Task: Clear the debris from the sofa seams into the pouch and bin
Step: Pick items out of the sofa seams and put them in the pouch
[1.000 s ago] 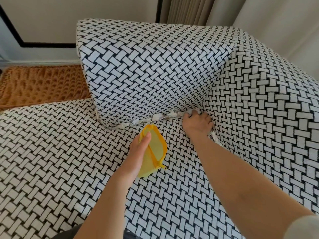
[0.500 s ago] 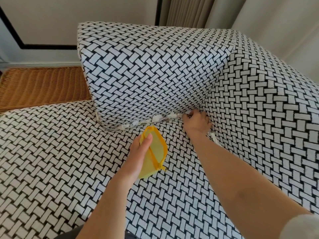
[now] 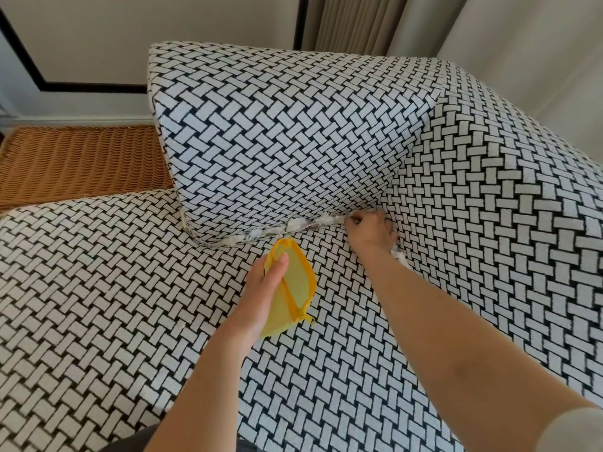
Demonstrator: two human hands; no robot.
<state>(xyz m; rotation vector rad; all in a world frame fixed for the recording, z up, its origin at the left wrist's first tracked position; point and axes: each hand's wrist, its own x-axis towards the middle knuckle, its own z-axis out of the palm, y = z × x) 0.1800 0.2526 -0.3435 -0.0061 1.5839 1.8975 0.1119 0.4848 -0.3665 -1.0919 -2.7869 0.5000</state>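
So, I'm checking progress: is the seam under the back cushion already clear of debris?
No, crumpled white scraps line the seam beside the right hand.

- Brown woven wicker panel, far left, lying flat.
- Pale wall above, crossed by black trim.
- Pleated beige curtain, top middle.
- Plain pale drape, upper right.
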